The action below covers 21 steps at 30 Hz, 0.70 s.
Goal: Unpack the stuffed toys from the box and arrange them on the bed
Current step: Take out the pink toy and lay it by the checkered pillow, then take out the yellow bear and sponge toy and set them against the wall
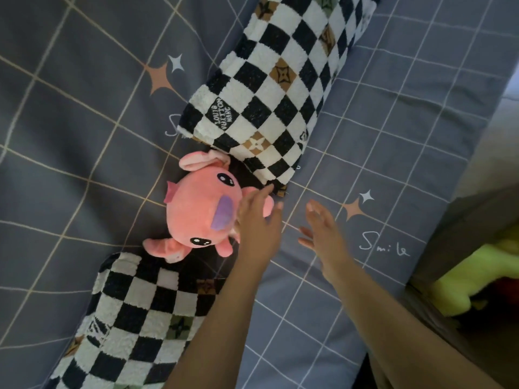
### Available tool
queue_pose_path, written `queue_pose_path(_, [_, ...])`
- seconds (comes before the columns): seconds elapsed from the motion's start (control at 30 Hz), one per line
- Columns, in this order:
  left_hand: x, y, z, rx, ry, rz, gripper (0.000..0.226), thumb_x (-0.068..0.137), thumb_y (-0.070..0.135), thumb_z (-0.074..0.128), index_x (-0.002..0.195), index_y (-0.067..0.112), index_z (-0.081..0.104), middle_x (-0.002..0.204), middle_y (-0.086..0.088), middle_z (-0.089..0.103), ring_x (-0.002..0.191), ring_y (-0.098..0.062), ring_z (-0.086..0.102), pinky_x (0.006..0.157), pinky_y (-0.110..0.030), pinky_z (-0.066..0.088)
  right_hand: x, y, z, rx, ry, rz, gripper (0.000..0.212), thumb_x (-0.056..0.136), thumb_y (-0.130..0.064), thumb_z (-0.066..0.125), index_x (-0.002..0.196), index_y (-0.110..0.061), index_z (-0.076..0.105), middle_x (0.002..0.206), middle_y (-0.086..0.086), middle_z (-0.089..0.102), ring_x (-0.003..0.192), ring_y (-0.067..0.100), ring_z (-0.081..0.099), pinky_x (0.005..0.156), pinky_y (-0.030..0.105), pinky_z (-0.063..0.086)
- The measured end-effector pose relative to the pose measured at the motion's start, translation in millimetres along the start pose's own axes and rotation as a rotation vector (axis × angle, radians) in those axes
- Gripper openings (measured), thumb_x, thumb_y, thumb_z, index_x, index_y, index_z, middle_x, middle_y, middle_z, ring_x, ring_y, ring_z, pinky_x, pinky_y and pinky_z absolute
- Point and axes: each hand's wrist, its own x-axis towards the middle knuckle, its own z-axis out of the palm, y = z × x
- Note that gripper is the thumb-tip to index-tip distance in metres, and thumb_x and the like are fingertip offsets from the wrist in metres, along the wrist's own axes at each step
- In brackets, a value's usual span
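Observation:
A pink stuffed toy (200, 209) with black eyes and a purple nose lies on the grey checked bed sheet (365, 141), in the gap between two checkered pillows. My left hand (258, 220) hovers at the toy's right side with fingers spread, touching or just off its arm; it holds nothing. My right hand (325, 234) is open above the sheet, a little to the right of the left hand and clear of the toy. At the right edge stands the box (460, 220), with a yellow-green stuffed toy (471, 279) showing inside it.
One black-and-white checkered pillow (269, 88) runs from the toy toward the top right. A second checkered pillow (134, 318) lies at the lower left. The bed's edge runs along the right side, next to the box.

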Motion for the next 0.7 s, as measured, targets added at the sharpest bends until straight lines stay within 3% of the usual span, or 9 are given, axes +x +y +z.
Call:
queue_pose_path(0.13, [-13.8, 43.1, 74.0, -0.027, -0.19, 0.018, 0.036, 0.093, 0.023, 0.052, 0.129, 0.021, 0.052, 0.133, -0.004, 0.05, 0.126, -0.019, 0.044, 0.108, -0.037, 0.033, -13.1, -12.3, -86.1, 0.095, 0.119, -0.001, 0.03, 0.091, -0.041, 0.051, 0.121, -0.036, 0.049, 0.108, -0.012, 0.055, 0.098, 0.014, 0.057, 0.079, 0.027, 0.049])
queue_pose_path(0.33, [-64.4, 110.7, 213.0, -0.145, -0.514, -0.07, 0.032, 0.094, 0.02, 0.051, 0.126, 0.013, 0.053, 0.122, -0.005, 0.06, 0.113, -0.016, 0.056, 0.096, -0.024, 0.042, -40.9, -9.9, -230.3, 0.179, 0.409, -0.031, 0.028, 0.094, -0.017, 0.05, 0.122, -0.015, 0.054, 0.087, -0.002, 0.06, 0.077, 0.012, 0.056, 0.068, 0.024, 0.045])
queue_pose_path(0.43, [-97.9, 133.3, 284.1, -0.114, -0.681, -0.113, 0.028, 0.095, 0.018, 0.049, 0.122, 0.011, 0.055, 0.118, -0.015, 0.063, 0.107, -0.026, 0.061, 0.095, -0.036, 0.047, -52.8, 5.4, -307.8, 0.125, 0.582, 0.007, 0.022, 0.093, -0.023, 0.053, 0.114, -0.024, 0.058, 0.096, -0.001, 0.062, 0.089, 0.019, 0.062, 0.079, 0.034, 0.051])
queue_pose_path(0.53, [-123.1, 142.3, 353.7, 0.009, -0.816, -0.089, 0.029, 0.094, 0.022, 0.049, 0.121, 0.013, 0.056, 0.114, -0.013, 0.064, 0.106, -0.025, 0.06, 0.088, -0.03, 0.045, -44.6, 31.3, -376.7, 0.099, 0.666, 0.083, 0.024, 0.092, -0.028, 0.054, 0.115, -0.025, 0.058, 0.11, 0.006, 0.064, 0.099, 0.024, 0.061, 0.093, 0.046, 0.05])
queue_pose_path(0.6, [-128.1, 142.4, 392.7, 0.101, -0.838, -0.072, 0.032, 0.095, 0.024, 0.048, 0.124, 0.013, 0.054, 0.122, -0.009, 0.06, 0.113, -0.021, 0.056, 0.09, -0.026, 0.042, -30.1, 54.7, -406.5, 0.091, 0.695, 0.136, 0.029, 0.092, -0.029, 0.053, 0.12, -0.022, 0.057, 0.113, 0.006, 0.063, 0.102, 0.024, 0.06, 0.095, 0.047, 0.048])
queue_pose_path(0.7, [-115.1, 130.7, 442.1, 0.234, -0.815, -0.056, 0.041, 0.096, 0.027, 0.046, 0.134, 0.013, 0.046, 0.137, -0.01, 0.049, 0.125, -0.024, 0.047, 0.101, -0.032, 0.038, 2.1, 86.1, -431.3, 0.121, 0.711, 0.202, 0.034, 0.091, -0.033, 0.054, 0.123, -0.025, 0.056, 0.114, 0.003, 0.062, 0.101, 0.019, 0.058, 0.095, 0.043, 0.048])
